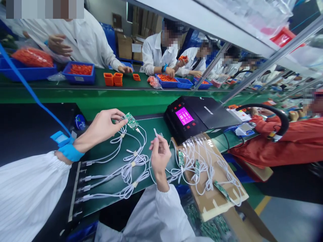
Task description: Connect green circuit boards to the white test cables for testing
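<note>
From afar, I am pinching a green circuit board with the left hand, left of centre, and gripping a white cable end with the right hand, mid-frame. Coiled cables are lying on the surface below; a black box is standing right of centre.

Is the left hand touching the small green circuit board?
Touching: the head view shows the left hand pinching the small green circuit board at one end.
</note>
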Motion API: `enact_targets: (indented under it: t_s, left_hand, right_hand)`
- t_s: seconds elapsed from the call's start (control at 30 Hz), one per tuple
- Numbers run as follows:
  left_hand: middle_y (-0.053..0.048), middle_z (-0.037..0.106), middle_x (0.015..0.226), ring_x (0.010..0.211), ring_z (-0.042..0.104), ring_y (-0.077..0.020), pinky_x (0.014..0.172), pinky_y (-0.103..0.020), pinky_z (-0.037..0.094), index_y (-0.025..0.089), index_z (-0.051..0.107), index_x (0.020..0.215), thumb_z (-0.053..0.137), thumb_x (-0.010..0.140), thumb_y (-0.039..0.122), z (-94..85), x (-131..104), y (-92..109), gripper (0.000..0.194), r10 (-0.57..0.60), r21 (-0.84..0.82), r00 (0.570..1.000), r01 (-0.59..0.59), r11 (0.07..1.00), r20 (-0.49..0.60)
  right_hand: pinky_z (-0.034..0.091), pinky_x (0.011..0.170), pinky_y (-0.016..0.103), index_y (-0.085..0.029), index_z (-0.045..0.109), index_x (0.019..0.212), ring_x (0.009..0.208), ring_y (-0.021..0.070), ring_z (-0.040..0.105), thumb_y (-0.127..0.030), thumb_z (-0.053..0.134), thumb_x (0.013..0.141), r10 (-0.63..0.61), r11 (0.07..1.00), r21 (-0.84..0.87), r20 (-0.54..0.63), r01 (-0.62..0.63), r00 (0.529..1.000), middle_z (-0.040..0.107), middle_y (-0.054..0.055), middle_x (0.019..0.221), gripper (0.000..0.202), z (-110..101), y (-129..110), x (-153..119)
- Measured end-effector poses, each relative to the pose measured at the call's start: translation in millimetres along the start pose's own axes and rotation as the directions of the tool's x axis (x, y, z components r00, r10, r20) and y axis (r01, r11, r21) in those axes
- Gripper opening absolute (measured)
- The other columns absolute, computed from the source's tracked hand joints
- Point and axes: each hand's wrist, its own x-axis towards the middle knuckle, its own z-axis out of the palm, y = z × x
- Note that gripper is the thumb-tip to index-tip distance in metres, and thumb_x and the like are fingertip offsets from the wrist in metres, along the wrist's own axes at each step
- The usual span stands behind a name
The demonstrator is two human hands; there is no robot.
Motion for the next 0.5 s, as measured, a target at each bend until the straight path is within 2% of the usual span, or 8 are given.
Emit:
enact_targets:
  t_s: [0.13,0.27,0.4,0.5]
  left_hand:
    - [-0.007,0.078,0.088,0.065,0.067,-0.0197,0.059,-0.028,0.051,0.018,0.077,0.095,0.073,0.079,0.058,2.3,-1,5,0.043,0.063,-0.027,0.997,-0.062,0.998,0.044]
    - [-0.006,0.078,0.086,0.074,0.069,-0.0214,0.063,-0.029,0.051,0.019,0.081,0.091,0.074,0.081,0.054,4.4,-1,6,0.037,0.118,-0.019,0.991,-0.117,0.993,0.068]
    - [-0.004,0.078,0.083,0.076,0.070,-0.0202,0.066,-0.029,0.050,0.019,0.081,0.094,0.076,0.082,0.047,7.4,-2,4,0.031,0.145,-0.034,0.986,-0.143,0.989,0.081]
    - [-0.004,0.078,0.085,0.078,0.071,-0.0196,0.068,-0.029,0.050,0.018,0.079,0.093,0.076,0.083,0.043,9.2,-4,6,0.027,0.150,-0.069,0.984,-0.145,0.987,0.091]
  right_hand:
    - [0.056,0.072,0.030,-0.021,0.077,0.113,0.071,0.0126,0.064,-0.035,0.064,0.102,-0.173,0.973,-0.134,0.111,0.187,0.979,0.071,0.002,0.086,0.023,15,-8,3]
    - [0.057,0.071,0.027,-0.022,0.079,0.115,0.075,0.0127,0.067,-0.029,0.062,0.103,-0.319,0.924,-0.155,0.185,0.349,0.929,0.074,0.003,0.089,0.022,30,-14,6]
    - [0.060,0.076,0.029,-0.022,0.072,0.129,0.074,0.0119,0.070,-0.026,0.056,0.106,-0.350,0.915,-0.140,0.187,0.377,0.918,0.076,0.002,0.091,0.028,40,-15,4]
    - [0.061,0.084,0.034,-0.021,0.072,0.124,0.085,0.0148,0.073,-0.025,0.061,0.104,-0.378,0.902,-0.177,0.112,0.393,0.919,0.078,0.004,0.097,0.023,45,-17,3]
